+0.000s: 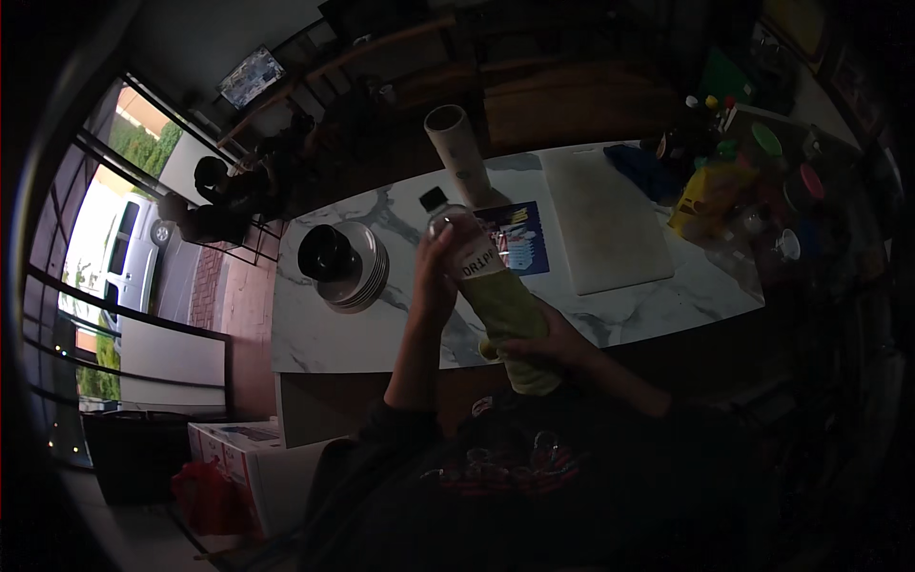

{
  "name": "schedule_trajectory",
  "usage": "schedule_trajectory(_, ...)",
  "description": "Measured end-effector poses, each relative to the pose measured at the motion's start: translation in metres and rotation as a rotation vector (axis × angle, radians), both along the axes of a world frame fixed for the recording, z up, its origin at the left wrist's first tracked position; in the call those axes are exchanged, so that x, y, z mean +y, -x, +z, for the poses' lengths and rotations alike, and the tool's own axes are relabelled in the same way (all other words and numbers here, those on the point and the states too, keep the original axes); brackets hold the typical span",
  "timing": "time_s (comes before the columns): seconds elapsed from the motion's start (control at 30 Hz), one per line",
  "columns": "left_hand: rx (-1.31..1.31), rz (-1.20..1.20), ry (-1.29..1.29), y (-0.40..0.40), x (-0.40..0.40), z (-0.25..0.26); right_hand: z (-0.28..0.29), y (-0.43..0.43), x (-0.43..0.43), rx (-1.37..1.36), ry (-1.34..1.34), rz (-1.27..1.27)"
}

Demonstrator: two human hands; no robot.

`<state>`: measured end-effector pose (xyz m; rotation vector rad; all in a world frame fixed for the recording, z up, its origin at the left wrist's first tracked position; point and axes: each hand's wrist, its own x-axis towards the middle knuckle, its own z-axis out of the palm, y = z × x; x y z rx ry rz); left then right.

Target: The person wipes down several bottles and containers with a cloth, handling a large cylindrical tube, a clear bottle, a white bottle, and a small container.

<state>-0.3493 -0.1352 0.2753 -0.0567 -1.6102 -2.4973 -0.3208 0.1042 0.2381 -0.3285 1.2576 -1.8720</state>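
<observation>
A clear bottle [493, 286] with a black cap [432, 199] is tilted in front of me, over the near edge of the marble-patterned table [600, 318]. Its upper part bears writing. The lower part looks yellow-green; I cannot tell whether that is a cloth around it or its contents. My left hand [434, 268] grips the bottle's shoulder below the cap. Around the lower part, my right hand [547, 336] holds from the right side. A small yellow-green piece [488, 349] shows left of the right hand's fingers.
Left on the table, a black bowl [325, 252] sits on stacked plates [375, 275]. Beyond the bottle stand a tall cylinder [457, 154] and a printed blue sheet [532, 239]. A white cutting board [607, 222], blue cloth [643, 171] and yellow bag [711, 196] lie rightward. A person [236, 189] sits far left.
</observation>
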Motion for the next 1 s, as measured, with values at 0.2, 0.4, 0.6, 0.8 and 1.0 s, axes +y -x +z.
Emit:
schedule_trajectory(0.2, 0.004, 0.093, -0.032, 0.015, 0.013, 0.005, -0.020, 0.037, 0.035, 0.136, 0.036, 0.016)
schedule_trajectory(0.4, -0.077, 0.107, -0.038, -0.008, 0.014, -0.034, -0.035, 0.090, 0.072, -0.201, 0.153, -0.427)
schedule_trajectory(0.6, -0.408, -0.147, 0.310, -0.032, 0.046, -0.069, -0.031, 0.158, 0.089, 0.038, 0.041, -0.923)
schedule_trajectory(0.8, -0.397, -0.244, 0.714, -0.028, 0.087, -0.059, -0.025, 0.151, 0.041, 0.176, 0.166, -0.741)
schedule_trajectory(1.0, -0.235, -0.035, 0.522, -0.021, 0.105, -0.056, -0.013, 0.122, 0.010, 0.276, 0.081, -0.341)
